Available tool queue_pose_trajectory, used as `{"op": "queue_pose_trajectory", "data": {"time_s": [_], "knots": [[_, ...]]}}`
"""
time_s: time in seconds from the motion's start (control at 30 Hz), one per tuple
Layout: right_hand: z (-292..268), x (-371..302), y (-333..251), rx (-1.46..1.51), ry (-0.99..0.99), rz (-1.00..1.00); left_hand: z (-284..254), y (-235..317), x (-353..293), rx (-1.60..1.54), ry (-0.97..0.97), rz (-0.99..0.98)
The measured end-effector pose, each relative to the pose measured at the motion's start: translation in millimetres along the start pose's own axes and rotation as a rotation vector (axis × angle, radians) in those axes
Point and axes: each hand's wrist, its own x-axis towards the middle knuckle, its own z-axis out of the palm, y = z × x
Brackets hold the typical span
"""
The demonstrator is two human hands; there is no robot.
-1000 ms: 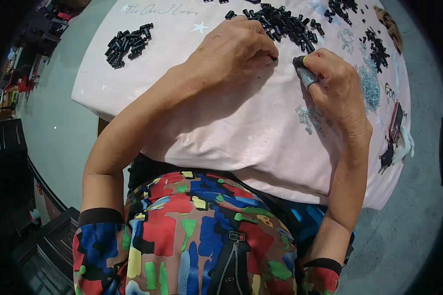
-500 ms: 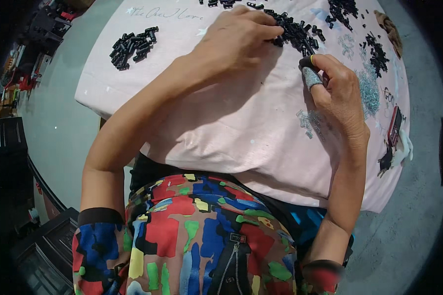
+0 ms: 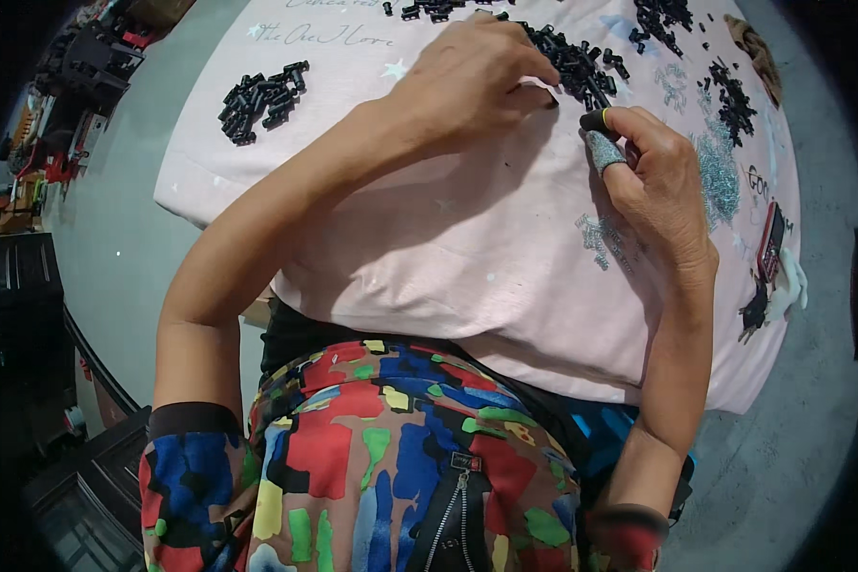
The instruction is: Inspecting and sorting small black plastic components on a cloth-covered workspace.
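My left hand (image 3: 472, 81) hovers at the near-left edge of a heap of small black cylindrical parts (image 3: 577, 65). Its thumb and forefinger are bent toward each other, with a small black part (image 3: 551, 98) at the thumb tip. To the right, my right hand (image 3: 648, 162) is closed on a slim dark tool (image 3: 597, 95) whose tip points at the heap; its kind is not clear. One of that hand's fingers wears a grey wrap (image 3: 604, 150), and a black cover with a yellow edge shows at the fingertips. Small silvery pieces (image 3: 598, 238) lie beside my right wrist.
A pink patterned cloth (image 3: 400, 257) covers the table. Another group of black cylinders (image 3: 257, 100) lies at left. At right are smaller black pieces (image 3: 734, 105), a silvery pile (image 3: 718, 176), a red-and-black device (image 3: 770, 238), a white glove-like item (image 3: 789, 284) and a brown cloth (image 3: 753, 57).
My left hand has drawn slightly toward me, its thumb now lower and clear of the heap. My right hand has barely moved. The whole view has shifted a little.
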Motion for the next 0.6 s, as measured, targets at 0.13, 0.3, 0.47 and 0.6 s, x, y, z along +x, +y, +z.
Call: {"op": "queue_pose_trajectory", "data": {"time_s": [0.13,0.3,0.47,0.6], "knots": [[0,1,-1,0.025,-0.013,0.023,5,4,5,0.016,-0.154,-0.037],[5,-3,3,0.285,-0.009,0.162,-8,12,3,-0.147,-0.15,-0.14],[6,-3,-3,0.367,-0.006,0.205,-21,13,1,-0.466,-0.224,-0.362],[7,-1,-4,0.352,-0.008,0.193,-19,10,-3,-0.42,-0.159,-0.348]]}}
